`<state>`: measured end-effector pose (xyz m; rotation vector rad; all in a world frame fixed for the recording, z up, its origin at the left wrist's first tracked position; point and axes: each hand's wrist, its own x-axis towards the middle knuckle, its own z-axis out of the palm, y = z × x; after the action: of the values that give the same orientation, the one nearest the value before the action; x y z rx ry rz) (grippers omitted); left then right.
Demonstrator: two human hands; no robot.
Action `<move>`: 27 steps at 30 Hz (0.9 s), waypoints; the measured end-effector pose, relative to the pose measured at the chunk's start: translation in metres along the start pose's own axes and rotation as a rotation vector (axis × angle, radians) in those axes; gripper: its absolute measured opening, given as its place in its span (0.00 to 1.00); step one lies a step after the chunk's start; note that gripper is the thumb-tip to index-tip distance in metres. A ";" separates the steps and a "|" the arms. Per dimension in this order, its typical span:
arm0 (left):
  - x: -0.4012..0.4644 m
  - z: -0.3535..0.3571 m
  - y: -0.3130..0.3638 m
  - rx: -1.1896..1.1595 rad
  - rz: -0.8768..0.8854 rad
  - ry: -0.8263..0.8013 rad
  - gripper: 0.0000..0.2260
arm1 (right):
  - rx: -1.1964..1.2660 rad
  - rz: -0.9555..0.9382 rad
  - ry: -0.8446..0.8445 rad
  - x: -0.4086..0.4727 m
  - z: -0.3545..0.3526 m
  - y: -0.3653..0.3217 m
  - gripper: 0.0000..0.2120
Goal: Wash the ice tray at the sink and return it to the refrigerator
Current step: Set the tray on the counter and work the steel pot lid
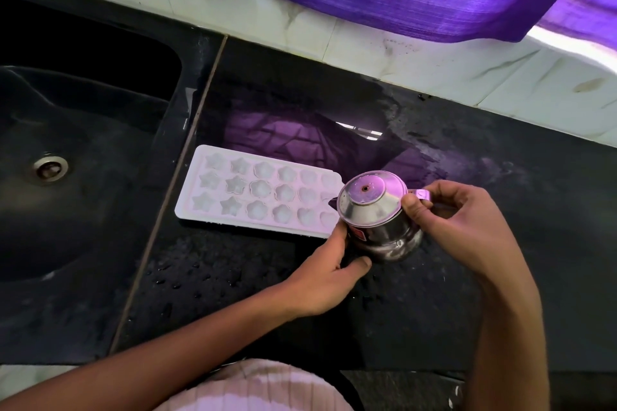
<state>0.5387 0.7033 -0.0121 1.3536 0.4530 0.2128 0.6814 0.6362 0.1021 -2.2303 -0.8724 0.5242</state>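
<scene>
Step judged: filling, after wash. Tray (263, 192) flat on counter (500, 210), at its left edge just beside sink (83, 143), cavities up. Left hand (329, 274) clamped round base of steel jug (380, 217); right hand (467, 223) pinches lid rim. Next: open lid, pour into cavities, carry level to refrigerator.
</scene>
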 end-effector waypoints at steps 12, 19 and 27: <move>-0.002 0.005 0.002 -0.063 -0.005 -0.027 0.29 | -0.048 -0.005 -0.012 -0.005 0.000 0.000 0.09; -0.003 0.004 0.003 -0.029 -0.003 -0.030 0.27 | -0.038 0.007 -0.030 -0.007 -0.003 -0.002 0.08; -0.009 0.001 0.008 0.082 0.048 -0.039 0.31 | 0.049 0.014 -0.054 -0.007 -0.007 -0.004 0.07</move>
<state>0.5323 0.7003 -0.0022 1.4474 0.4007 0.2085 0.6789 0.6300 0.1104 -2.1883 -0.8630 0.6080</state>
